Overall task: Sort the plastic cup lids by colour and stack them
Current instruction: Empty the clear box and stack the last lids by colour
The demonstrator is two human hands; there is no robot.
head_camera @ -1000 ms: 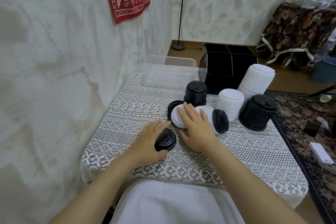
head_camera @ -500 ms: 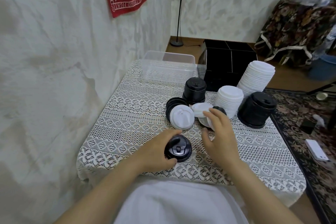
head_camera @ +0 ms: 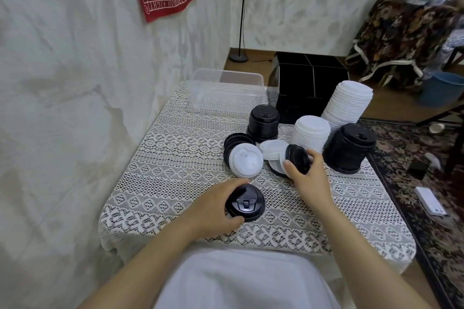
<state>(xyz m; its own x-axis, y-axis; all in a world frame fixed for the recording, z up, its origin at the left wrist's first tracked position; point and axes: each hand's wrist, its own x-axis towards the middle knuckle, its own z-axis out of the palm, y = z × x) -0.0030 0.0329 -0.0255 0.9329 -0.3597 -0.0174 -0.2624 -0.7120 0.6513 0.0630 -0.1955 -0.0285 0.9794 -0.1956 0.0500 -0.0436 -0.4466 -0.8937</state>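
My left hand [head_camera: 212, 208] grips a black lid [head_camera: 247, 202] that lies flat near the table's front edge. My right hand [head_camera: 307, 175] holds a tilted black lid [head_camera: 297, 159] at the mixed pile. Beside it lie loose white lids [head_camera: 246, 160] and a few black lids [head_camera: 234, 140] behind them. Sorted stacks stand beyond: a short black stack [head_camera: 263, 121], a short white stack [head_camera: 311, 135], a tall leaning white stack [head_camera: 347, 101] and a wide black stack [head_camera: 350, 148].
A lace cloth [head_camera: 175, 178] covers the small table. A clear plastic tub [head_camera: 227, 91] stands at the far edge, with a black divided box [head_camera: 310, 83] beside it. The wall runs close on the left. A patterned rug [head_camera: 426, 195] lies on the right.
My left hand slid its black lid toward the front edge. My right hand left the white lids, moved right and took hold of the tilted black lid.
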